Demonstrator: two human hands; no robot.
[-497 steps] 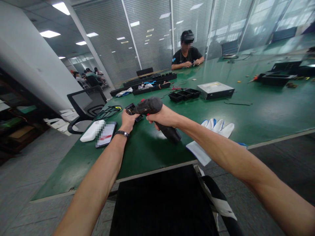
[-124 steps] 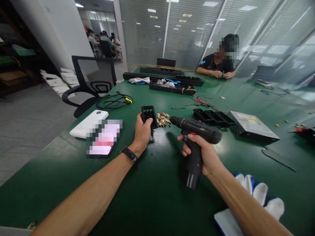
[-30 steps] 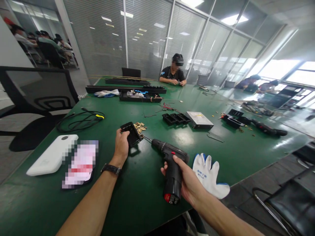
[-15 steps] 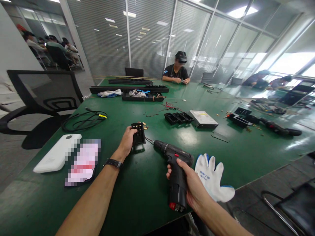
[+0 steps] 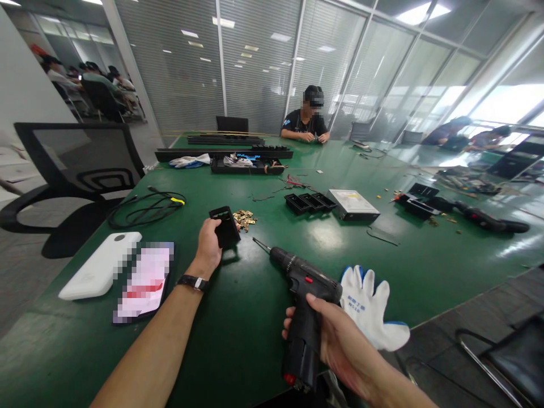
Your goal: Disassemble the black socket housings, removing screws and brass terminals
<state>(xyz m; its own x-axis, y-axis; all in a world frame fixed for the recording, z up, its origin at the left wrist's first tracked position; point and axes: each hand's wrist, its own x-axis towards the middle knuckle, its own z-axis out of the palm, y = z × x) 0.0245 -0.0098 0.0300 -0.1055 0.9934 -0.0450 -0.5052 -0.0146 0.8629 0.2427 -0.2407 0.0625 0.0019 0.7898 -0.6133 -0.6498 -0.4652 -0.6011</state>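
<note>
My left hand (image 5: 209, 241) grips a small black plastic case (image 5: 227, 231), thumb on its near face, tilted above the table. Just behind the case lies a pile of small brass-coloured metal pieces (image 5: 245, 219). My right hand (image 5: 325, 334) is wrapped round the handle of a black cordless drill (image 5: 304, 289). The drill's long thin bit points up and left toward the case, with a gap between them. A white work glove with blue edging (image 5: 366, 309) lies to the right of the drill.
Black open trays (image 5: 308, 203) and a silver disc drive (image 5: 353, 204) sit beyond the drill. On the left are a white power bank (image 5: 100, 266), a phone (image 5: 147, 280) and a coiled black cable (image 5: 147, 208). Another drill (image 5: 488, 218) lies far right. A person (image 5: 306, 122) sits opposite.
The case has moved left and turned in my left hand, away from the bit, showing more of the brass pile. My right hand has drawn the drill slightly back and down.
</note>
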